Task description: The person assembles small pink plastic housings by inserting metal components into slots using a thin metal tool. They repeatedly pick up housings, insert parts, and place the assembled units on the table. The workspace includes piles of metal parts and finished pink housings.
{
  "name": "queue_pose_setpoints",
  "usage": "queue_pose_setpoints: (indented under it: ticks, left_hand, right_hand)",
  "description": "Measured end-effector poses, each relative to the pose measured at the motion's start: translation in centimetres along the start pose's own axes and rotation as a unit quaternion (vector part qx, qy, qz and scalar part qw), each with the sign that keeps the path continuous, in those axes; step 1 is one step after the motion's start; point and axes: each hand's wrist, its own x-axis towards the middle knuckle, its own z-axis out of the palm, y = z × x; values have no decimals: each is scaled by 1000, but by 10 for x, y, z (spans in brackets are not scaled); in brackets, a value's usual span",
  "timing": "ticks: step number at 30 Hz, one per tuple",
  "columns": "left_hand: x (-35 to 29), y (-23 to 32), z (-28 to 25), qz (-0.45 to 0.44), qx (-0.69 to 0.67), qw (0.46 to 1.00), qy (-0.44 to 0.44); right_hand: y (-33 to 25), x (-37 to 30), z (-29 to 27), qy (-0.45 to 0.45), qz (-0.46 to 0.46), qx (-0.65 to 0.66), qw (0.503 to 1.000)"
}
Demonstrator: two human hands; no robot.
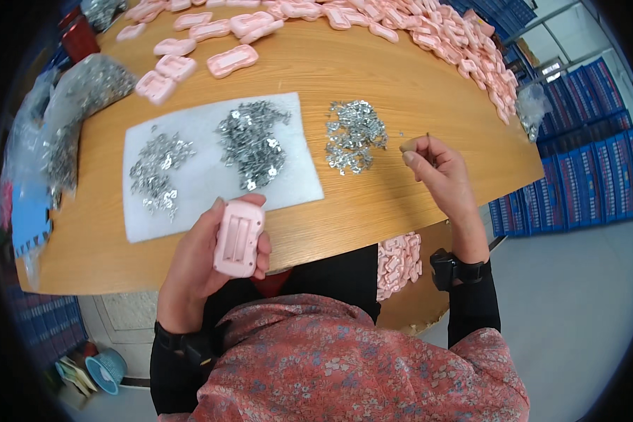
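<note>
My left hand (202, 259) is wrapped round a pink plastic casing (240, 239), held over the table's near edge with its long battery-like recess facing up. On the right, my right hand (437, 169) hovers above the bare wood, thumb and forefinger pinched together. Whatever is between those fingertips is too small to make out. The nearest thing to it is a pile of small shiny metal pieces (357, 133) on the wood. Two more heaps, a dense one (252, 144) and a looser one (160, 169), lie on a white foam sheet (211, 204).
Many pink casings (429, 32) are heaped along the far and right edges of the wooden table (373, 211). Clear plastic bags of metal parts (84, 98) lie at the left. Below the table sits a box of pink casings (399, 266); blue crates (577, 183) stand at the right.
</note>
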Motion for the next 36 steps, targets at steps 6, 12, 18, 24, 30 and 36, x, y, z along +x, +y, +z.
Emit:
queue_pose_setpoints:
  ticks: [6,12,18,24,30,36]
  left_hand:
    - [1,-5,5,-1,7,998,68]
    - [1,-5,7,7,-16,996,82]
    - [4,-5,6,14,-32,995,97]
    - [5,-4,6,19,-27,994,103]
    - [8,-6,8,27,-40,993,103]
    - [8,-6,9,31,-40,993,109]
  right_hand:
    - [33,-2,8,5,3,-128,992]
    - [33,6,23,13,-45,-139,989]
    - [35,15,29,-4,-76,-198,977]
    - [49,16,25,8,-64,-208,976]
    - [42,8,25,21,-73,-188,979]
    - [42,7,32,5,-100,-229,968]
